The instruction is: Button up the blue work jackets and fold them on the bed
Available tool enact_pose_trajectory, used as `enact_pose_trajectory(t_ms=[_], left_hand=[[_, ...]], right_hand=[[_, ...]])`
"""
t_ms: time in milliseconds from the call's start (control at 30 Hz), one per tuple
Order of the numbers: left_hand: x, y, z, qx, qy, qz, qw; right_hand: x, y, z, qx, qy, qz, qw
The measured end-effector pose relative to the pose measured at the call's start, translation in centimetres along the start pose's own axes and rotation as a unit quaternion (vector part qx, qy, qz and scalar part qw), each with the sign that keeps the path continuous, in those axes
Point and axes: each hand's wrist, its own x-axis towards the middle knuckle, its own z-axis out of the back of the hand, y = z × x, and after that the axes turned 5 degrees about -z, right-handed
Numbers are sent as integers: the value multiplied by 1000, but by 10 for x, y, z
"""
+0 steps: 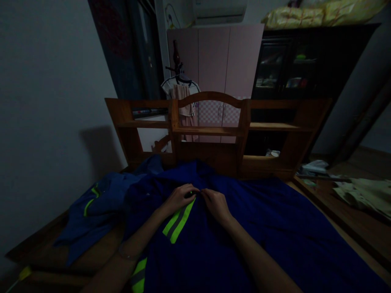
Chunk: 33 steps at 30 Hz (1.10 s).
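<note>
A dark blue work jacket (269, 219) with yellow-green and grey reflective strips lies spread on the wooden bed in front of me. My left hand (180, 197) is closed on the jacket's front, just above the end of one reflective strip (180, 221). Against it, fingertips almost meeting, my right hand (216, 203) pinches the same part of the cloth. The small detail between the fingertips is too dark to make out. A bracelet (127, 255) circles my left wrist.
Left of the jacket lies a lighter blue garment (106, 199) with yellow-green trim. A wooden headboard with shelves (210, 131) stands beyond. Clothes (183, 91) hang on a rack before a pink wardrobe (214, 61). At right, pale cloth (363, 195) lies beyond the bed's edge.
</note>
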Motion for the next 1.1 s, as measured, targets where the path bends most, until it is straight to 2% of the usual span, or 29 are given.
enact_pose_trajectory(t_ms=[300, 767, 1100], left_hand=[[3, -13, -1, 24, -4, 24, 999], [3, -14, -3, 54, -47, 23, 997], [4, -18, -2, 61, -50, 39, 996]], right_hand=[[-1, 6, 2, -23, 16, -11, 1000], [1, 5, 2, -30, 6, -17, 999], [2, 6, 2, -31, 10, -25, 999]])
